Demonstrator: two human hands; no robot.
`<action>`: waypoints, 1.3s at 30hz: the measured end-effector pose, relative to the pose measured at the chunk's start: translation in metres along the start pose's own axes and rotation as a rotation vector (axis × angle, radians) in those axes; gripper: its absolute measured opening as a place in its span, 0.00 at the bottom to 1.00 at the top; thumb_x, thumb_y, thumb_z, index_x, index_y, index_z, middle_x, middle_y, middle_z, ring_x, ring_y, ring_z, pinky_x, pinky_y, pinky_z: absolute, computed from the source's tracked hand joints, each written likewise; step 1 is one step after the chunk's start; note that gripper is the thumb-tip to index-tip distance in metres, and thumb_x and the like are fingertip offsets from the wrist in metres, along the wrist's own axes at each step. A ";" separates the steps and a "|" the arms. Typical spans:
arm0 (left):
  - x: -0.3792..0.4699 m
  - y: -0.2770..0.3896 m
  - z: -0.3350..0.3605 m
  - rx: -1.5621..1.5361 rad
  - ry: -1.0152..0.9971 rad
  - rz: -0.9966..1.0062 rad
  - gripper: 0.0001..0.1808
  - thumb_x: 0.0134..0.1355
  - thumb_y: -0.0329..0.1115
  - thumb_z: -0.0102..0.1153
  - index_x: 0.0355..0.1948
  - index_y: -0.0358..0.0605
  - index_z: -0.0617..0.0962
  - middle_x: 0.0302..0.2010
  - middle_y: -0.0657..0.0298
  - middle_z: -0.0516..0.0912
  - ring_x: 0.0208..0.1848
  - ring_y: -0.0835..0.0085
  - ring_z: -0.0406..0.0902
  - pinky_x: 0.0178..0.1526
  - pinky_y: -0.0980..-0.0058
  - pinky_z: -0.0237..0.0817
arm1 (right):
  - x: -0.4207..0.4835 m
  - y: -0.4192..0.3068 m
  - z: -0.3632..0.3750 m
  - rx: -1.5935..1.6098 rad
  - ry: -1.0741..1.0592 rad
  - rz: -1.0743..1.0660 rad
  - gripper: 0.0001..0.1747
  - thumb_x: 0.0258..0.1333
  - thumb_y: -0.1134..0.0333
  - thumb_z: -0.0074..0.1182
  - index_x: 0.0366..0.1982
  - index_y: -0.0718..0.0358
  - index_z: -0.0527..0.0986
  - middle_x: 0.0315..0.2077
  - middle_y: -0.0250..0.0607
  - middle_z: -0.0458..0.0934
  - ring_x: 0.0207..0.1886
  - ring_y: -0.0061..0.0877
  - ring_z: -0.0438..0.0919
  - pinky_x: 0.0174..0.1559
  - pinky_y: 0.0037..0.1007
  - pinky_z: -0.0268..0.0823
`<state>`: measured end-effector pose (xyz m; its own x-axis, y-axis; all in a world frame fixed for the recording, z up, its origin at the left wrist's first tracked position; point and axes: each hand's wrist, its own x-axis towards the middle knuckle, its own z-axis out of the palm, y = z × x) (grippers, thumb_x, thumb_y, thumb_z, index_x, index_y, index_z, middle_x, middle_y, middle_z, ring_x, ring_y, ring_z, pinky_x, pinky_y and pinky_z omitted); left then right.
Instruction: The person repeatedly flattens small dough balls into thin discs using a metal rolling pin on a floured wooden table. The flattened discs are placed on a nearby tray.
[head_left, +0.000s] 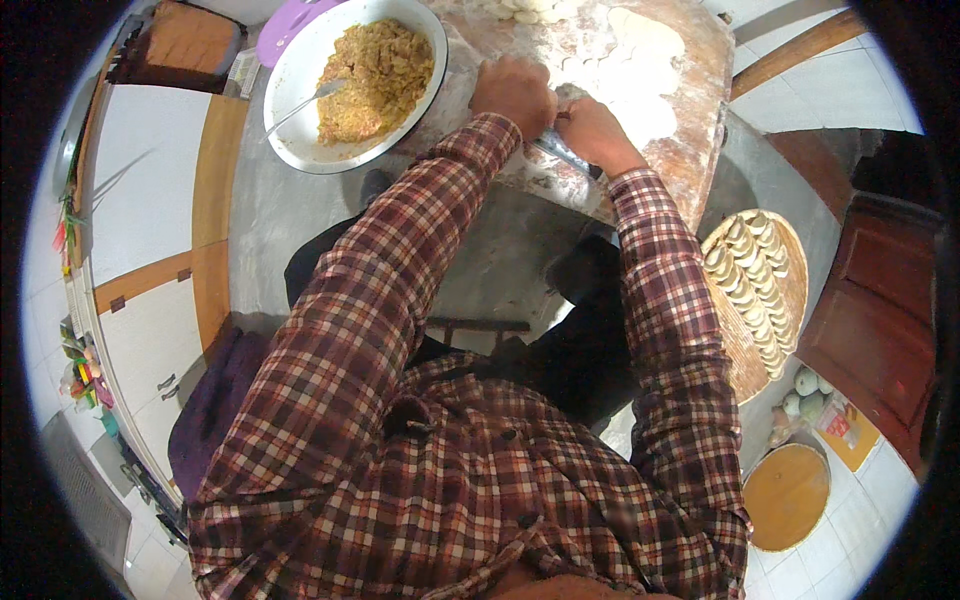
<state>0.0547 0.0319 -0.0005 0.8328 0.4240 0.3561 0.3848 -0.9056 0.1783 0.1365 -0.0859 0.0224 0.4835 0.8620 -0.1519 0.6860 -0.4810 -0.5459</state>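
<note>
On a floured wooden board (694, 161), my left hand (517, 94) is curled near the front edge, right of a white basin (292, 82) of chopped filling (375, 82) with a metal spoon (300, 107) in it. My right hand (596, 131) is close beside it, fingers bent; whatever is between the fingers of either hand is too small or hidden to tell. Just below my hands lies a shiny flat object (559, 150), partly covered by them. Brightly lit, floured dough (645, 75) spreads beyond my right hand, with small dough pieces (529, 9) at the top edge.
A round woven tray (799, 262) with rows of folded dumplings (750, 292) stands on the right, below the board. Farther down are a round brown lid or board (787, 499) and several greenish round items (810, 390). A purple plastic object (281, 34) shows behind the basin. White cabinets (150, 172) line the left.
</note>
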 end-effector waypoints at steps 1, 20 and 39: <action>-0.002 0.000 -0.001 -0.003 -0.008 0.000 0.09 0.50 0.41 0.54 0.28 0.49 0.79 0.34 0.61 0.79 0.41 0.61 0.74 0.45 0.56 0.62 | 0.000 -0.001 0.000 0.005 0.037 0.031 0.13 0.53 0.67 0.49 0.37 0.68 0.76 0.37 0.56 0.78 0.43 0.46 0.77 0.46 0.42 0.69; 0.001 0.001 -0.011 0.010 -0.066 0.006 0.12 0.54 0.41 0.51 0.30 0.47 0.80 0.36 0.57 0.82 0.43 0.60 0.77 0.46 0.58 0.65 | 0.001 -0.002 0.007 -0.032 0.057 -0.006 0.12 0.51 0.66 0.52 0.33 0.66 0.80 0.30 0.58 0.79 0.37 0.50 0.78 0.41 0.43 0.70; -0.006 -0.002 -0.003 -0.038 -0.042 -0.036 0.12 0.52 0.42 0.54 0.32 0.47 0.79 0.36 0.59 0.80 0.45 0.61 0.75 0.49 0.57 0.63 | 0.003 0.001 0.007 -0.027 0.129 -0.040 0.13 0.52 0.65 0.52 0.31 0.67 0.80 0.29 0.59 0.79 0.35 0.50 0.78 0.41 0.43 0.70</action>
<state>0.0479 0.0314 -0.0001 0.8348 0.4549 0.3101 0.4002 -0.8882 0.2256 0.1350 -0.0826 0.0157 0.5199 0.8540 -0.0222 0.7199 -0.4520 -0.5267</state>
